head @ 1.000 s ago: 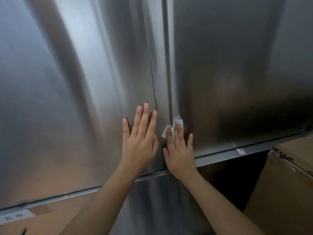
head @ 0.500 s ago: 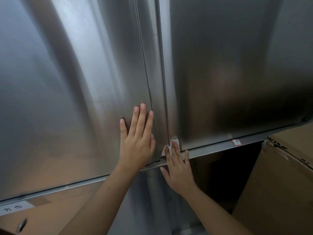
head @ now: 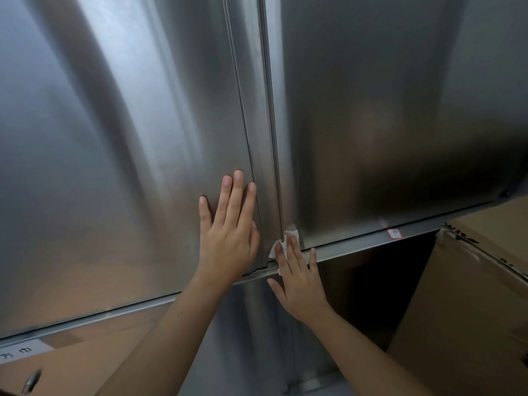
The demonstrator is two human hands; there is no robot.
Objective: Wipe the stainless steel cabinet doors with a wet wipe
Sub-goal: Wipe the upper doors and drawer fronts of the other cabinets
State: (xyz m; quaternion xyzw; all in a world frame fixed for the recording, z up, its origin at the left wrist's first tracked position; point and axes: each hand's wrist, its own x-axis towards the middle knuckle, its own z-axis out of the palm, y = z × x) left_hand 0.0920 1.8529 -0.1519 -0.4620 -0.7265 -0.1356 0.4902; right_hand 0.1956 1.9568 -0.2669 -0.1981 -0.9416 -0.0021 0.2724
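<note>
Two brushed stainless steel cabinet doors fill the view: the left door [head: 114, 167] and the right door [head: 385, 124], meeting at a vertical seam in the middle. My left hand [head: 228, 232] lies flat, fingers apart, on the left door's lower right corner. My right hand [head: 300, 275] presses a small white wet wipe [head: 285, 241] against the bottom of the seam, at the right door's lower left corner. Most of the wipe is hidden under my fingers.
A steel shelf rail [head: 357, 247] runs under the doors, with a small red-edged label [head: 394, 233]. Below it a dark open compartment holds a cardboard box [head: 471, 295] at the right. Another cardboard box with a white label [head: 20, 352] sits at the lower left.
My right hand slid the wipe down along the seam to the doors' bottom edge. The left hand stayed flat on the left door. My view shifted slightly.
</note>
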